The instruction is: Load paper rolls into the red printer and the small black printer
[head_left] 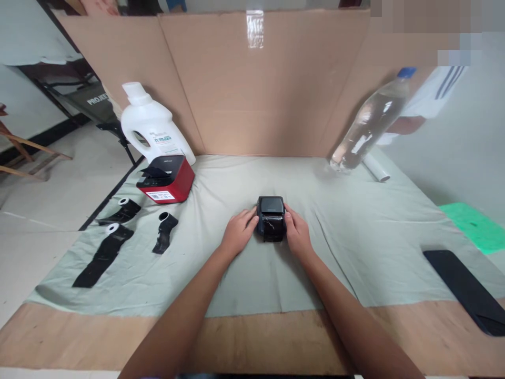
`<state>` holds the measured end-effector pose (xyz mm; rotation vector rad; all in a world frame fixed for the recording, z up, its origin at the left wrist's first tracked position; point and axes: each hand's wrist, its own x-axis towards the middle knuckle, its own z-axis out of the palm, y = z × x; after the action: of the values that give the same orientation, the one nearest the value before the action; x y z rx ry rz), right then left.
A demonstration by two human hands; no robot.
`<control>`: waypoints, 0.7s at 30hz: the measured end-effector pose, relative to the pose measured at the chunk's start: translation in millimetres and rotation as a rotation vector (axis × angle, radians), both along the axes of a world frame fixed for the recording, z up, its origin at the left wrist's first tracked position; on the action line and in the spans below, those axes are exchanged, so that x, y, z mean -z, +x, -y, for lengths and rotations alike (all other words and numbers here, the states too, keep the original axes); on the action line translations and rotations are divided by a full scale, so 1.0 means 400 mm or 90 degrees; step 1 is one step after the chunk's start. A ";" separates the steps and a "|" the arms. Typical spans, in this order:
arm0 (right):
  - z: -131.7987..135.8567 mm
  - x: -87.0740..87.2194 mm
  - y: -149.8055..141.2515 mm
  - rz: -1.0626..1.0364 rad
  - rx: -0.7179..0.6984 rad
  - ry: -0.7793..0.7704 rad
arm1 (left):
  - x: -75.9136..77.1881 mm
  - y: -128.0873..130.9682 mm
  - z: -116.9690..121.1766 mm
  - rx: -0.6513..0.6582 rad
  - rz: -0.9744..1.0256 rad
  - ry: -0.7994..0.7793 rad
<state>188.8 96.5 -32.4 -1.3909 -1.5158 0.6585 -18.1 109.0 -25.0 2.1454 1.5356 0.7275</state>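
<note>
A small black portable printer rests on the pale green cloth in front of me, a glossy black strip hanging over its near side. My left hand presses against the printer's left side, fingers along its edge. On the opposite side, my right hand grips it with the thumb at the near corner. Both hands are closed around the device, and some fingertips are hidden behind it. Off to the left stands a red and black box-shaped printer. Several black rolls with white cores, such as this one, lie partly unrolled near it.
A white detergent bottle stands behind the red printer. At the back right, a clear bottle leans beside a white tube. A black phone-like slab lies right. Cardboard walls the back; a person's sleeve shows beyond.
</note>
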 end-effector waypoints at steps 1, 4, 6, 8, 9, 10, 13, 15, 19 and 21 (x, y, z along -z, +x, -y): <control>-0.003 0.003 0.002 -0.010 -0.004 -0.001 | -0.004 0.001 0.000 0.002 0.005 -0.007; -0.021 0.010 0.008 -0.006 -0.022 -0.004 | -0.010 0.005 0.002 0.001 0.000 -0.020; -0.044 0.010 0.013 0.024 -0.037 -0.008 | -0.011 0.007 0.002 -0.004 -0.001 -0.018; -0.077 0.006 0.019 0.060 -0.051 -0.017 | -0.011 0.008 0.001 -0.009 -0.006 -0.018; -0.096 0.001 0.022 0.077 -0.057 -0.024 | -0.011 0.008 0.001 -0.010 -0.009 -0.020; -0.115 -0.005 0.024 0.091 -0.063 -0.031 | -0.011 0.008 0.000 -0.011 -0.011 -0.024; -0.165 -0.038 0.030 0.135 -0.082 -0.044 | -0.014 0.008 -0.001 -0.017 -0.009 -0.035; -0.185 -0.068 0.031 0.177 -0.049 -0.028 | -0.016 0.009 -0.002 -0.023 -0.004 -0.039; -0.203 -0.118 0.027 0.307 0.008 0.065 | -0.013 0.010 -0.003 -0.030 0.003 -0.047; -0.219 -0.125 0.022 0.379 -0.081 0.034 | -0.010 0.010 -0.003 -0.035 0.005 -0.044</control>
<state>197.4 184.1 17.6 -1.5371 -2.0822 0.2786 -14.2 110.3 -21.0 2.0553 1.5980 0.6891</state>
